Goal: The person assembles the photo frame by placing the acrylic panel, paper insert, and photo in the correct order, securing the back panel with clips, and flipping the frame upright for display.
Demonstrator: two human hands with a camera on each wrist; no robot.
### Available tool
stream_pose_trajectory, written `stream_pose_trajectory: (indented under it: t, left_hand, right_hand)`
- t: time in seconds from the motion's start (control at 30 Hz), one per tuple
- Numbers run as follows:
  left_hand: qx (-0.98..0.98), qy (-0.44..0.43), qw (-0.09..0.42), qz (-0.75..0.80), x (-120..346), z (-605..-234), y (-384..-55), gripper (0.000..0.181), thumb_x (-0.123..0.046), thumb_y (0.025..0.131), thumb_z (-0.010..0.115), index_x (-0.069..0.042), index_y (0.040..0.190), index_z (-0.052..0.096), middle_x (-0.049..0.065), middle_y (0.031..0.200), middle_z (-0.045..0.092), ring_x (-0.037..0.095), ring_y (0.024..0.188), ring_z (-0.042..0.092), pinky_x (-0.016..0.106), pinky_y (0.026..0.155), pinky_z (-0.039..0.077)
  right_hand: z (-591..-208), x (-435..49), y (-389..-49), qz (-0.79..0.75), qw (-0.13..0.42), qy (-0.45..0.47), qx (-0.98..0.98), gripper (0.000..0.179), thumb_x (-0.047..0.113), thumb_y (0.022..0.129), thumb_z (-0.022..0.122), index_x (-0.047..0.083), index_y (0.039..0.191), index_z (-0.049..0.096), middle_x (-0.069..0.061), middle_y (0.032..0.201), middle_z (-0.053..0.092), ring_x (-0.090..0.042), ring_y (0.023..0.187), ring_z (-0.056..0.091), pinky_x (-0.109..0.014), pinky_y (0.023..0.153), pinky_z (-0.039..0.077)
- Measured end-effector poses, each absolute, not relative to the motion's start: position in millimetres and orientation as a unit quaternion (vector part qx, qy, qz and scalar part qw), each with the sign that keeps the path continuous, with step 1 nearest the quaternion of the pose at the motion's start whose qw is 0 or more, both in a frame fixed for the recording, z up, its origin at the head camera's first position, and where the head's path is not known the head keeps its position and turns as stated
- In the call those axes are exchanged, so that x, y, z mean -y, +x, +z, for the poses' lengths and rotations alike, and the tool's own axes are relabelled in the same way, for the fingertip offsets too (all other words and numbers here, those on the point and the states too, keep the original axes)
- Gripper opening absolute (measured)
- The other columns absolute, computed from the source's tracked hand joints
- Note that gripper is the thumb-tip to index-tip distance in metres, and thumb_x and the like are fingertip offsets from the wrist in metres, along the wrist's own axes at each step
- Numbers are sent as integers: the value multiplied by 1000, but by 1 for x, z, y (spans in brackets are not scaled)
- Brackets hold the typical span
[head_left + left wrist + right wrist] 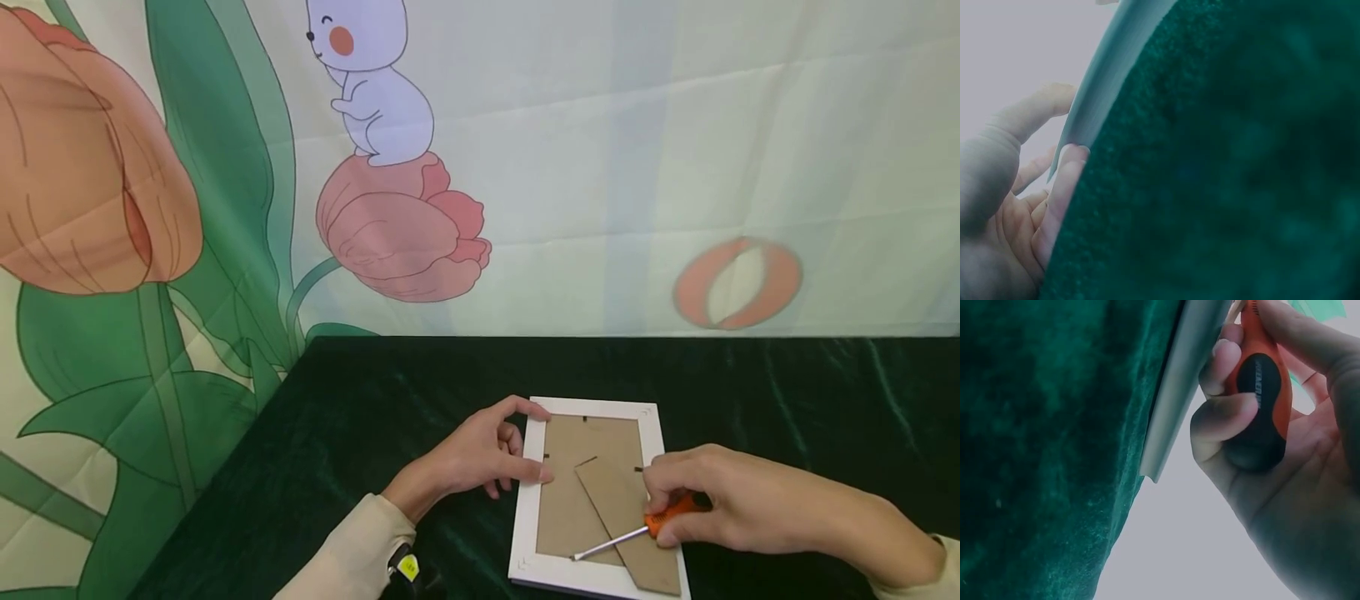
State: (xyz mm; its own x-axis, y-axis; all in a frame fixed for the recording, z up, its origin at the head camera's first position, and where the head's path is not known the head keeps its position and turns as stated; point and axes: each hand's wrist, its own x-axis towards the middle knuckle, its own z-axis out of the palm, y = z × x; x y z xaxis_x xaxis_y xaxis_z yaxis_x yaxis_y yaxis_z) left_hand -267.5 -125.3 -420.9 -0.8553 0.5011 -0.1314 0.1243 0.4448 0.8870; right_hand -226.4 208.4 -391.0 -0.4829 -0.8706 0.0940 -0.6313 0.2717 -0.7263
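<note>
A white picture frame (527, 517) lies face down, its brown backing board (564, 508) and slanting stand leg (648, 571) showing. My left hand (476, 454) grips the frame's left side, thumb on the rim and index finger at the upper left corner. The left wrist view shows its fingers against the frame's edge (1100, 81). In my right hand (750, 504) is a screwdriver with an orange and black handle (1259, 381). Its metal shaft (611, 544) crosses the stand leg, and the tip meets the lower inner rim by a small dark tab. Other dark tabs (585, 419) sit along the inner rim.
Dark green velvet cloth (360, 433) covers the table beneath the frame. Behind its far edge hangs a backdrop (562, 167) printed with tulips and a white animal. A black object with a yellow label (407, 568) is by my left sleeve.
</note>
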Motion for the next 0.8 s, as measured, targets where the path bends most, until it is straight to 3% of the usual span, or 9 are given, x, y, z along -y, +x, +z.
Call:
stream_pose_trajectory:
  t: [0.8]
  left_hand:
    - [-836, 192, 183, 481, 125, -421, -268, 63, -23, 86, 91, -21, 140, 58, 8, 77, 62, 20, 56, 62, 31, 49, 55]
  right_hand:
    - [-391, -208, -223, -348, 160, -475, -792, 18, 35, 100, 74, 27, 95, 59, 19, 88, 55, -1, 80, 58, -24, 65, 51]
